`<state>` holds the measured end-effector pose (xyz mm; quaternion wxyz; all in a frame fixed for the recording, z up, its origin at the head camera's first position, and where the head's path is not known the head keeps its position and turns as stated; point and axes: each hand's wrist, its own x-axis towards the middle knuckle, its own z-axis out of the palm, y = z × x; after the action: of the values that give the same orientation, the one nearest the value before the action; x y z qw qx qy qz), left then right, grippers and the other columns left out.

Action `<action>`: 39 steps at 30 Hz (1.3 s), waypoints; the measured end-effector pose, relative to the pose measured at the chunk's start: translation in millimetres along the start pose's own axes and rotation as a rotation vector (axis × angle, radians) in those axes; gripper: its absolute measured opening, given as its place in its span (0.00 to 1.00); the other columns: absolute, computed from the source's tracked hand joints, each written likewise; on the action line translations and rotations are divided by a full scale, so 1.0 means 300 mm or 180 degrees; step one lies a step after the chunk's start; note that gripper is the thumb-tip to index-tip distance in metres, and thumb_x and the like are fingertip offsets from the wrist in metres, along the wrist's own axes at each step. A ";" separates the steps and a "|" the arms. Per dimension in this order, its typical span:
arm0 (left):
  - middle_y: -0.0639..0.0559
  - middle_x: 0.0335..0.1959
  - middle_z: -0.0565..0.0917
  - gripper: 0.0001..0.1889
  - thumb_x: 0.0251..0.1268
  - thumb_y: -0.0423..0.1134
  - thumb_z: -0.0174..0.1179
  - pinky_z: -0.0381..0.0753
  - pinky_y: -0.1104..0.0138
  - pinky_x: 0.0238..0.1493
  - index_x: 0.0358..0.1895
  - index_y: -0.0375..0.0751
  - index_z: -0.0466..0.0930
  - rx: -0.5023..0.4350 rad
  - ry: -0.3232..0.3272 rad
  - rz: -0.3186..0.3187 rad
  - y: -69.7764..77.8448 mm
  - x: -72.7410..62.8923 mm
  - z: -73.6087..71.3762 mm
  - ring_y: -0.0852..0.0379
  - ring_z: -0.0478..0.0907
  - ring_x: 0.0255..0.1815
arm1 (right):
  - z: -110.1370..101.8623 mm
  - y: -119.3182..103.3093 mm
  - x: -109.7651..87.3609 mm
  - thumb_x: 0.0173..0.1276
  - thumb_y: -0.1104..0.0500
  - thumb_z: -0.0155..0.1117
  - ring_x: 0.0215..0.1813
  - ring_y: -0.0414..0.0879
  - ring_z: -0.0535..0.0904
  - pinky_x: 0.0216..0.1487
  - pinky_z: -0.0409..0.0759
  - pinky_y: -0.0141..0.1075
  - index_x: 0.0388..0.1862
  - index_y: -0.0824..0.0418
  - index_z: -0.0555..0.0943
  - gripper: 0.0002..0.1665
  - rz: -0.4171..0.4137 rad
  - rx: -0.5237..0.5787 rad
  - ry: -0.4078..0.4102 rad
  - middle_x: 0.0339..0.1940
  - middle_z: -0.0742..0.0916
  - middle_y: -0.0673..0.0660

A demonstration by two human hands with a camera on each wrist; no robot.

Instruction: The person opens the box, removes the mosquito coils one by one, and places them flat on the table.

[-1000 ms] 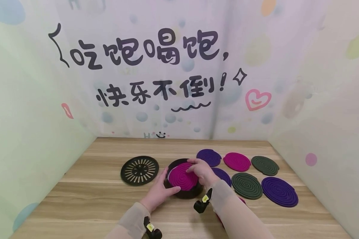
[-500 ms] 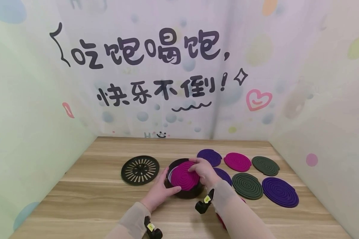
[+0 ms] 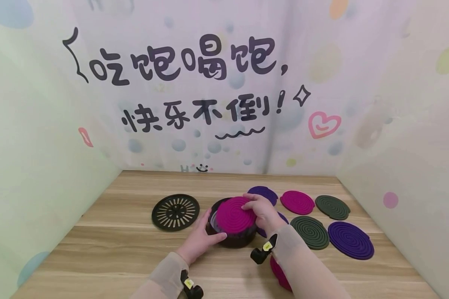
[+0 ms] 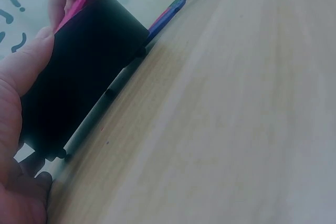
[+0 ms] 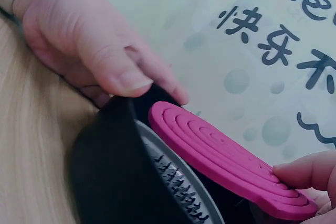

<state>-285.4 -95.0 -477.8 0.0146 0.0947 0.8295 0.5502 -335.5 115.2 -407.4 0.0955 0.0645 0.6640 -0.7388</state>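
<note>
Between the thumb and fingers of my right hand is the edge of a pink mosquito coil, a flat spiral disc. It is tilted over the mouth of a round black mosquito coil holder. My left hand grips the holder's left side, thumb at the front. In the right wrist view, a grey ring with a spiky metal lining shows inside the holder, below the coil. The left wrist view shows the holder's dark outer wall standing on the table on small feet.
A black slotted lid lies left of the holder. To the right are several purple, pink and green coils, among them a green coil and a purple coil. Another pink coil is partly under my right forearm. A printed curtain hangs behind.
My right hand has moved up and right, lifting the pink coil from inside the holder to above its rim. My left hand has stayed on the holder.
</note>
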 end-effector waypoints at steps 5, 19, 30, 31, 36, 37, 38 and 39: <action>0.35 0.76 0.49 0.54 0.51 0.51 0.72 0.49 0.42 0.70 0.77 0.41 0.47 -0.0030 -0.0005 0.0052 -0.003 0.003 0.003 0.37 0.45 0.75 | -0.042 -0.019 -0.009 0.58 0.78 0.57 0.38 0.42 0.80 0.33 0.79 0.29 0.64 0.65 0.74 0.32 0.0027 0.0134 0.0075 0.53 0.80 0.63; 0.34 0.75 0.49 0.54 0.50 0.51 0.73 0.49 0.41 0.70 0.77 0.41 0.48 0.0032 0.0008 0.0074 -0.004 0.003 0.009 0.35 0.45 0.75 | -0.209 -0.046 -0.078 0.62 0.75 0.57 0.35 0.40 0.80 0.34 0.80 0.28 0.71 0.61 0.67 0.36 0.0130 0.0398 -0.0004 0.52 0.76 0.59; 0.34 0.75 0.49 0.55 0.49 0.50 0.73 0.48 0.40 0.69 0.77 0.41 0.48 0.0021 0.0027 0.0049 -0.002 0.001 0.009 0.35 0.46 0.75 | -0.395 -0.037 -0.155 0.64 0.74 0.55 0.36 0.39 0.83 0.36 0.82 0.30 0.65 0.57 0.71 0.31 -0.0038 0.0517 -0.0167 0.39 0.84 0.51; 0.33 0.75 0.49 0.54 0.50 0.50 0.73 0.49 0.39 0.69 0.76 0.40 0.48 0.0022 0.0028 0.0063 -0.002 0.001 0.009 0.34 0.46 0.74 | -0.413 -0.037 -0.164 0.64 0.74 0.55 0.35 0.40 0.83 0.36 0.82 0.30 0.60 0.53 0.75 0.28 -0.0033 0.0523 -0.0166 0.38 0.84 0.51; 0.35 0.76 0.49 0.55 0.49 0.51 0.73 0.48 0.40 0.69 0.77 0.41 0.48 0.0005 0.0014 0.0000 0.002 -0.001 0.010 0.35 0.46 0.75 | -0.504 -0.027 -0.216 0.65 0.73 0.56 0.35 0.39 0.83 0.36 0.82 0.30 0.40 0.41 0.81 0.24 0.0023 0.0475 -0.0132 0.39 0.84 0.51; 0.35 0.76 0.49 0.55 0.49 0.51 0.73 0.49 0.40 0.69 0.77 0.41 0.48 0.0003 0.0012 -0.0005 0.004 -0.002 0.010 0.35 0.46 0.75 | -0.523 -0.023 -0.227 0.65 0.72 0.57 0.35 0.39 0.83 0.36 0.82 0.30 0.40 0.40 0.82 0.24 0.0052 0.0479 -0.0140 0.39 0.84 0.51; 0.36 0.76 0.49 0.55 0.49 0.51 0.73 0.48 0.41 0.70 0.77 0.42 0.48 -0.0011 0.0007 -0.0026 0.005 -0.002 0.010 0.36 0.45 0.75 | -0.543 -0.019 -0.238 0.65 0.72 0.56 0.35 0.39 0.84 0.36 0.82 0.30 0.39 0.40 0.82 0.24 0.0079 0.0489 -0.0150 0.39 0.84 0.50; 0.36 0.76 0.49 0.55 0.49 0.51 0.73 0.48 0.40 0.70 0.77 0.42 0.48 -0.0014 0.0008 -0.0025 0.005 -0.002 0.011 0.36 0.45 0.75 | -0.563 -0.015 -0.249 0.66 0.72 0.56 0.35 0.40 0.84 0.36 0.82 0.30 0.39 0.40 0.83 0.24 0.0117 0.0509 -0.0148 0.39 0.84 0.50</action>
<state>-284.2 -91.6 -477.7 0.0159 0.0907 0.8287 0.5521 -269.1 287.5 -405.0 0.1190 0.0670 0.5991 -0.7889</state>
